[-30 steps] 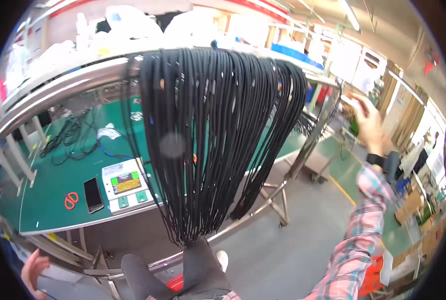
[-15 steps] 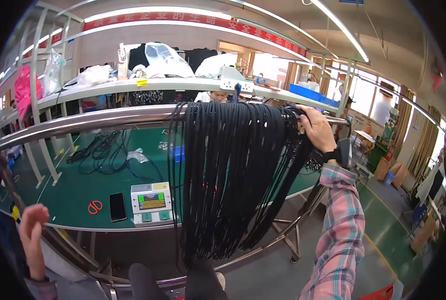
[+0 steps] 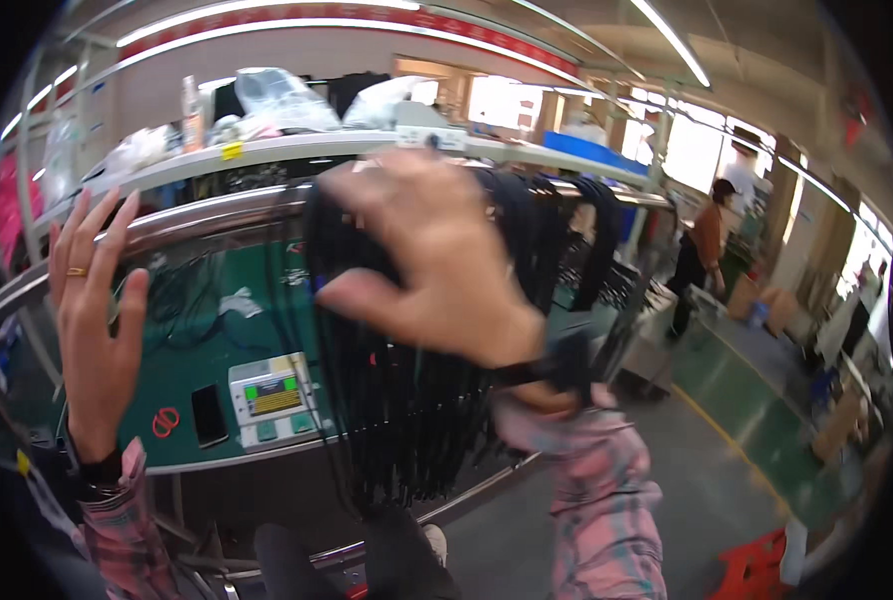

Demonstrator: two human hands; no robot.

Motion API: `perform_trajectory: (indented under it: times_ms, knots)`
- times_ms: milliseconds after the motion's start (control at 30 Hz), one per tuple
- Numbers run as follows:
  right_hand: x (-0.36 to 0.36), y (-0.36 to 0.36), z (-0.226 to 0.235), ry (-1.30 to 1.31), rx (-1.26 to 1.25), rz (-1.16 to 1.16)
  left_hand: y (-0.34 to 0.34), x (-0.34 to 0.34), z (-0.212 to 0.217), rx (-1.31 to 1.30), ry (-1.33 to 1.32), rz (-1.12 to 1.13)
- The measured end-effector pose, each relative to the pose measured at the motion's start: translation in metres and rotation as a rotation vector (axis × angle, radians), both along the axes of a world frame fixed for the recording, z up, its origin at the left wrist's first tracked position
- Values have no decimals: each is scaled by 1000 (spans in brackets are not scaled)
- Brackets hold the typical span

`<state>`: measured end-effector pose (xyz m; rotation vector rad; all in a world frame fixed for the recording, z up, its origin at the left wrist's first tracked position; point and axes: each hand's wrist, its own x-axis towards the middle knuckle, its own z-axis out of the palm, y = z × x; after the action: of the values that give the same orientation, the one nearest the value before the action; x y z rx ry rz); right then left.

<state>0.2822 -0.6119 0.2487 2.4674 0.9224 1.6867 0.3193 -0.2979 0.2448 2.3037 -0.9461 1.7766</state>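
A thick bundle of black cables (image 3: 407, 420) hangs folded over a shiny metal rail (image 3: 217, 215). My right hand (image 3: 447, 260), blurred by motion, is in front of the top of the bundle with thumb and fingers apart. It hides part of the cables and rail; whether it touches them I cannot tell. My left hand (image 3: 97, 320) is raised at the left, in front of the rail, its fingers spread and nothing in them. A separate loop of cables (image 3: 597, 240) hangs toward the rail's right end.
Behind the rail, a green table (image 3: 182, 450) holds a white tester box (image 3: 272, 400), a black phone (image 3: 209, 415), red-handled scissors (image 3: 166, 422) and loose black cables (image 3: 177, 310). A shelf (image 3: 307, 145) carries plastic bags. A person (image 3: 707, 245) stands far right; a red stool (image 3: 747, 570) is at lower right.
My right hand has let go at the rail's right end and moved left across the bundle. My left hand has risen toward the rail. The view has turned right, and a standing person now shows.
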Motion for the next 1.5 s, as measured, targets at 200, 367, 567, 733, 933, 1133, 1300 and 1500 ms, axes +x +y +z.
perform_trajectory:
  times_ms: [200,367,567,733,933,1133,1300,1500]
  knots:
    - [17,-8,-21,-100,7,-153,-2,21,0,3,-30,49]
    - [16,-48,-11,-143,-101,-305,5,40,-9,5,-27,59]
    - [2,-37,-29,-122,-4,-195,2,47,-10,-9,-174,-27]
    - [-5,-96,-12,-320,116,-483,1,44,-7,30,-170,-20]
    - [15,-201,21,-47,512,-445,-7,36,-7,23,-137,22]
    - [30,-195,16,339,575,-288,-1,23,-16,-14,35,-31]
    - [15,-113,15,-25,453,-316,8,-46,-59,-440,918,-1321]
    - [11,48,4,-115,-34,-146,18,-142,-67,-802,1261,-1993]
